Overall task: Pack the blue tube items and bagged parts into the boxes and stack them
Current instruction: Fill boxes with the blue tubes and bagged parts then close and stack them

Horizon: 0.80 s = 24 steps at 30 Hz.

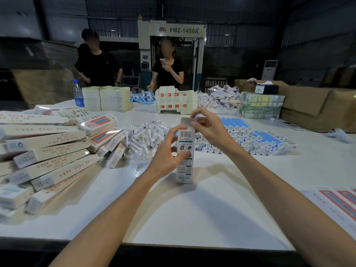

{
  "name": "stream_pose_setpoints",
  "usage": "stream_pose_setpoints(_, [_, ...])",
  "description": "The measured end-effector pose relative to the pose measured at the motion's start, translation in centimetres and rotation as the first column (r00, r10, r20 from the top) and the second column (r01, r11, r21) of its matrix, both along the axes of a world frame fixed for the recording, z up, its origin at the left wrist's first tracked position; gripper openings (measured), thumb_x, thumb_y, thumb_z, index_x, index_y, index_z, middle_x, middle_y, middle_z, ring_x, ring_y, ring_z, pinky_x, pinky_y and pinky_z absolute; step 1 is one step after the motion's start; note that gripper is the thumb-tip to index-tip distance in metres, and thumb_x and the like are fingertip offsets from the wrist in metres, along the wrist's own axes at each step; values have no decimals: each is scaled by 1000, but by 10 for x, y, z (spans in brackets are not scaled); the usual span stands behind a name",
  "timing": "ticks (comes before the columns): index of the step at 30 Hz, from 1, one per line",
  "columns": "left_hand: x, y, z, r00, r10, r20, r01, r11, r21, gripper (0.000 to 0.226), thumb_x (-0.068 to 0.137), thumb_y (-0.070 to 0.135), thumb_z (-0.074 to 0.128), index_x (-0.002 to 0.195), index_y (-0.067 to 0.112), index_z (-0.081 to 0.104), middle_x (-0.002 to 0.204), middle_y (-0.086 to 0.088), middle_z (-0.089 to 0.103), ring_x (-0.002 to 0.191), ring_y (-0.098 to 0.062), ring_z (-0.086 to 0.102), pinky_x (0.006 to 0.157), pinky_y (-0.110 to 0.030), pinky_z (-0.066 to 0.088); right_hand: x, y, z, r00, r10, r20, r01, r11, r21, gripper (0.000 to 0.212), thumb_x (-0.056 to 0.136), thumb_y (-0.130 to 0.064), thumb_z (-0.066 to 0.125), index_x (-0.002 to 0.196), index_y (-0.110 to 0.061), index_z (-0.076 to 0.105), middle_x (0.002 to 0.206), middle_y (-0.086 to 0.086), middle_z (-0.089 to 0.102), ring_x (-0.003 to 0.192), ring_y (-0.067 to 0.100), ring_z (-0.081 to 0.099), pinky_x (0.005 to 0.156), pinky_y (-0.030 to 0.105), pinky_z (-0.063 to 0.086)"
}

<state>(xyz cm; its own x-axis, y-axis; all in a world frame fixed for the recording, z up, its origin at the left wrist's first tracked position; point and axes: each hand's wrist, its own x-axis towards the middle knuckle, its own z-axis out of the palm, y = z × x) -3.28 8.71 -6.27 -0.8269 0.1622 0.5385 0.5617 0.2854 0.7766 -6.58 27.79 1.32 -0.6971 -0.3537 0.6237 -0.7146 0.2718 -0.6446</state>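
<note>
Upright white box (184, 155) — barcoded, top flap open — both hands

We had a single wide-angle view, worn on the head, which looked forward and down over the table (192, 212). It sat close to the left hand (169, 153) and right hand (209, 129) holding a box (184, 170) mid-frame, and reached back to a machine (171, 41) at the far wall.

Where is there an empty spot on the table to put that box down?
The near table is bare, between the box pile on the left and the printed sheets on the right. Another bare strip lies right of the blue tubes. It is crowded behind the held box: bags and tubes lie there.
</note>
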Motion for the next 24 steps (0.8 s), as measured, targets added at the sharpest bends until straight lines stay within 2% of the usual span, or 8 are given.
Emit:
stream_pose_setpoints(1, [0, 1, 0, 1000, 4, 2, -4, 1000, 4, 68, 97, 17, 78, 141, 55, 42, 126, 7, 70, 116, 3, 64, 84, -5, 50, -1, 0, -2, 998, -35, -53, 36, 999, 19, 7, 104, -7, 58, 107, -13, 56, 98, 11, 75, 90, 21, 74, 73, 35, 61])
stream_pose_setpoints(3, [0, 1, 0, 1000, 12, 10, -12, 1000, 5, 70, 97, 17, 79, 142, 57, 42, 125, 8, 70, 114, 5, 65, 84, -5, 49, -2, -2, -6, 990, -85, -116, 89, 995, 35, 10, 104, -7, 58, 105, -17, 58, 94, 4, 76, 90, 14, 74, 74, 26, 60])
stream_pose_setpoints(10, [-3, -1, -1, 999, 9, 44, -9, 1000, -9, 72, 97, 19, 79, 146, 54, 39, 120, 23, 71, 119, 3, 64, 81, -10, 52, -5, 1, -4, 981, -86, -174, 98, 993, 59, 16, 102, -4, 62, 105, -20, 64, 109, -1, 73, 108, 9, 70, 87, 27, 61])
stream_pose_setpoints(14, [-2, 0, 0, 999, 25, 38, -24, 999, -21, 78, 97, 18, 79, 138, 69, 36, 117, 35, 68, 121, 8, 61, 81, -3, 51, -5, 5, -6, 982, -75, -172, 83, 996, 44, 12, 100, -1, 62, 103, -11, 66, 106, -1, 73, 106, 11, 71, 90, 34, 62])
stream_pose_setpoints(17, [-2, 0, -1, 999, 25, 38, -24, 1000, -9, 79, 97, 18, 80, 135, 71, 36, 118, 29, 70, 118, 10, 62, 81, -2, 50, 0, 9, -6, 996, -21, -90, 23, 1000, 21, 6, 102, -13, 65, 107, -15, 67, 106, 2, 75, 106, 16, 72, 90, 40, 62])
stream_pose_setpoints(19, [-2, 1, 0, 999, 21, 38, -21, 1000, -9, 78, 97, 17, 80, 137, 68, 37, 123, 22, 69, 115, 11, 62, 81, -3, 51, 4, 9, -6, 1000, 12, -22, -12, 999, -32, 9, 101, -24, 67, 106, -16, 68, 103, 3, 76, 103, 21, 74, 88, 44, 63])
stream_pose_setpoints(21, [-2, 1, 0, 999, 20, 34, -19, 1000, -17, 77, 97, 17, 79, 139, 66, 37, 126, 20, 67, 111, 12, 65, 78, -4, 52, 7, 7, -6, 1000, 21, -19, -22, 996, -83, 12, 101, -20, 69, 104, -9, 69, 100, 6, 77, 99, 24, 75, 86, 46, 63])
stream_pose_setpoints(24, [-3, 2, -1, 999, 23, 44, -22, 1000, -16, 77, 98, 17, 79, 139, 64, 34, 126, 21, 65, 103, 15, 67, 72, -4, 52, 9, 2, -8, 998, 51, 28, -47, 991, -124, 8, 96, -11, 73, 100, -4, 71, 100, 9, 77, 98, 24, 75, 82, 35, 61])
